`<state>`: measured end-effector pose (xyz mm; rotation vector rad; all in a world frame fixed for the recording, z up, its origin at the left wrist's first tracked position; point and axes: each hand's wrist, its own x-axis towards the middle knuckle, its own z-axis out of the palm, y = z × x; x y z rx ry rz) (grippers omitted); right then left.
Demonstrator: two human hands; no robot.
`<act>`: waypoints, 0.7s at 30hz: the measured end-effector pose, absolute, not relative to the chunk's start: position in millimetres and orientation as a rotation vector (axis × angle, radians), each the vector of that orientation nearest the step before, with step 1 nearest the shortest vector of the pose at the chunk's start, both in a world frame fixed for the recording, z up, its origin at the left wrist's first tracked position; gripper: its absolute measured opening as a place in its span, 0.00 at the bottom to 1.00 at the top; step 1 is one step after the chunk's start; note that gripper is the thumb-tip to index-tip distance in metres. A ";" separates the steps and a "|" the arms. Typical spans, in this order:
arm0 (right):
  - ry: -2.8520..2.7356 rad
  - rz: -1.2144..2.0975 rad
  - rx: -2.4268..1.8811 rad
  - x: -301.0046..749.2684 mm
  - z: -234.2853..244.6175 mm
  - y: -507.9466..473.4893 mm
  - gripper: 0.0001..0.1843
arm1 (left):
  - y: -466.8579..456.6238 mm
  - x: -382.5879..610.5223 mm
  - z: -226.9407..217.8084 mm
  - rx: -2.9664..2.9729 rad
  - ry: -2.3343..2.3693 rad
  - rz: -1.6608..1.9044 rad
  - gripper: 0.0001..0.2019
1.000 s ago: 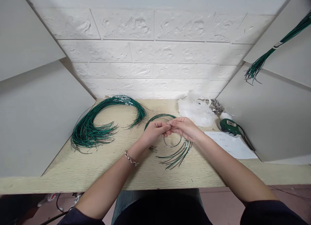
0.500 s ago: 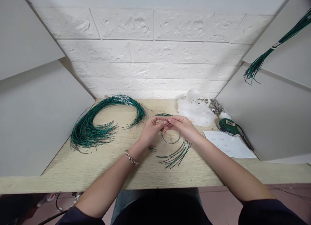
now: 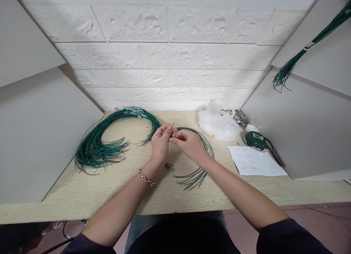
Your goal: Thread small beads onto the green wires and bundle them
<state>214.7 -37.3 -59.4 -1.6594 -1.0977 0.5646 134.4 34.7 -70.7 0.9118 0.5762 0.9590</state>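
My left hand (image 3: 161,143) and my right hand (image 3: 186,142) meet above the middle of the wooden table (image 3: 115,190), fingertips pinched together on a thin green cord whose end sticks up between them. A small bundle of green cords (image 3: 201,162) curves under and to the right of my right hand. The large bundle of green cords (image 3: 105,139) lies in an arc to the left, close to my left hand. A bracelet sits on my left wrist.
A white plastic bag (image 3: 218,124) with small metal parts (image 3: 241,117) lies at the back right. A green tool (image 3: 255,140) and a paper sheet (image 3: 253,160) lie right of my hands. More green cords (image 3: 301,53) hang on the right panel. Grey panels flank both sides.
Both hands have shifted left and slightly away from me. The small cord loop that hung beneath them is no longer visible; a cord end now sticks up between the fingertips.
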 end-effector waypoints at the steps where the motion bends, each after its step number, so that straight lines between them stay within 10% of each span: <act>1: -1.096 0.566 -1.644 213.6 -59.2 -36.8 0.12 | 34.2 134.4 -69.9 0.902 0.569 0.979 0.12; 21: -0.699 0.838 -1.262 233.1 -75.4 -39.3 0.09 | 40.1 128.8 -65.3 0.825 0.618 0.685 0.12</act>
